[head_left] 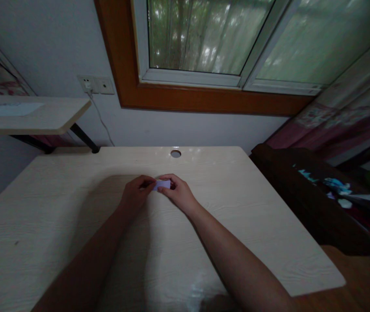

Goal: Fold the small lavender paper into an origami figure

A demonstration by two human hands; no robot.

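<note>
Two risks stand out to us: the slip of paper (161, 184) is pinched from both sides at once, so an uneven pull of our left hand (135, 191) against our right hand (179, 193) could, we judge, tear it or crease it askew; it is also so slight that a slackened pinch would let it drop onto the pale wooden desk (58, 208); the dim light makes its edges hard to read besides. From the left, our left hand's fingers curl in narrow, thumb and fingertips closed on the slip's left end; the slip of paper sits between the two hands, over the middle of the desk, near the round cable hole (175, 153); our right hand's fingers are drawn equally close, gripping the slip's right end; we cannot tell whether the slip touches the desk.
</note>
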